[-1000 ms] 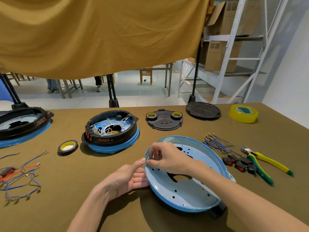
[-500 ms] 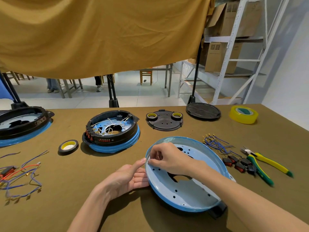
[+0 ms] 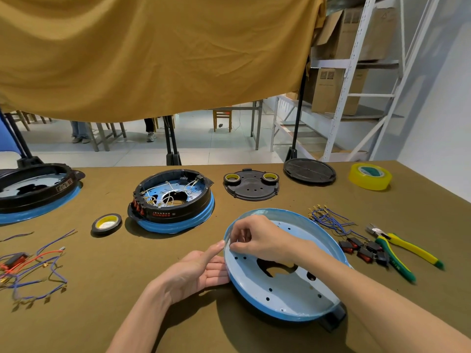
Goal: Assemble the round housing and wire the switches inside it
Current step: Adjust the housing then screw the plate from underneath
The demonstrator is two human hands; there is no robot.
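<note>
Blue round housing tilted on counter, lower centre-right. Left hand cups its left rim; right hand pinches rim there, fingers narrow. Switches right.

Housing: round blue pan, pale inside, holes and a jagged cut-out in its floor, tilted, left rim raised off the table.
Switches: small black and red rockers, loose in a cluster just right of the pan.
Wires: blue leads with brass terminals, tangled just behind the switches.
</note>
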